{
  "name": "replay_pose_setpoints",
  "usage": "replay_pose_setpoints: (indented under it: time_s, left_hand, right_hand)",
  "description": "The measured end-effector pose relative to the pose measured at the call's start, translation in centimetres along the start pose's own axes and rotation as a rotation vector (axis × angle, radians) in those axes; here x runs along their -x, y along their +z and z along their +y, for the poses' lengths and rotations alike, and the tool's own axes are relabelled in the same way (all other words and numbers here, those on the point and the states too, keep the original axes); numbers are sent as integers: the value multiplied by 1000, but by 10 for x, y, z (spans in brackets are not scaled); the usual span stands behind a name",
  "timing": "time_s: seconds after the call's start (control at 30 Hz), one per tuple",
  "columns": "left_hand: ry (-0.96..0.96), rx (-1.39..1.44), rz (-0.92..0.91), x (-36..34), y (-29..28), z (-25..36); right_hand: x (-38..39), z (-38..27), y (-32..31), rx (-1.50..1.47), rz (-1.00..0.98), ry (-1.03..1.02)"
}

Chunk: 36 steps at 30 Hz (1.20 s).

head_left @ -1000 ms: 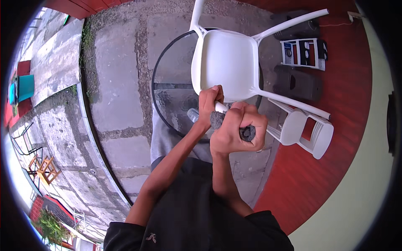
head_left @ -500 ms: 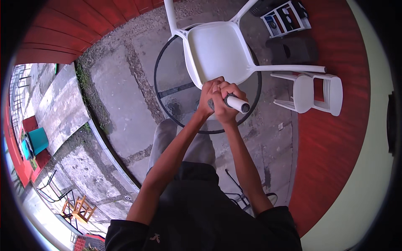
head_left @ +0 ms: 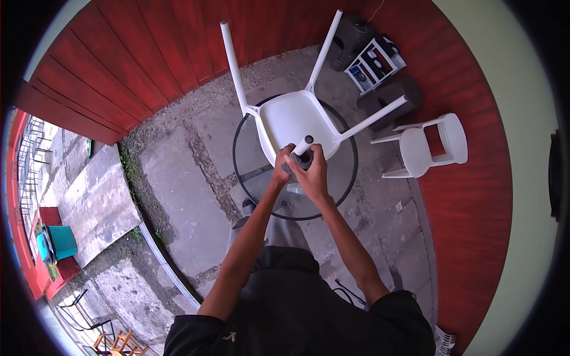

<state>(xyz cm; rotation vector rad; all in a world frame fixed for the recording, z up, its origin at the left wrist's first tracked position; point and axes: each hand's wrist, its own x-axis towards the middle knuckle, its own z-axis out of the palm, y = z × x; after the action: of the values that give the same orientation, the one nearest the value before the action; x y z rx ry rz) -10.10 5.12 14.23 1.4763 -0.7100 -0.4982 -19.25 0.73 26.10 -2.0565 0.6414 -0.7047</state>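
Observation:
A white plastic chair lies upside down on a round glass table with a black rim, its legs sticking up. My left hand and my right hand both close around the near leg, just below its capped end. Between my fingers and the leg is a dark grey spongy piece, partly hidden by them. Both forearms reach up from the lower edge.
Red boards and walls surround the paved ground. At the right stand another white chair, a small white rack and dark plastic cases. A teal bin and wooden furniture are at the left.
My hands have shifted their grip along the leg, and the grey piece is less visible. The view has swung, showing more red boards at the top, with the chair lower in the picture.

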Motion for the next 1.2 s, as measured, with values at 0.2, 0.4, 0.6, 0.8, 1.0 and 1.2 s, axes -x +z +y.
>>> replay_pose_setpoints:
  time_s: [0.2,0.4,0.6,0.8,1.0,1.2]
  left_hand:
    - [-384,140,-15,4,0,26]
    - [-287,187,41,6,8,16]
    - [-249,310,97,13,12,7]
    - [-388,182,-54,9,-4,25]
    - [-360,158,-78,4,-12,37]
    - [-362,197,-217,0,-18,29]
  right_hand:
    - [4,-44,-65,-253,-46,181]
    - [-46,-127,-93,-117,-186,-271]
    - [-96,-111,-47,458,-550,30]
    - [-101,-36,-50,-511,-650,674]
    - [-26,54,-47,-1067,-223,1141]
    - [16,74,-99,-1452,5,996]
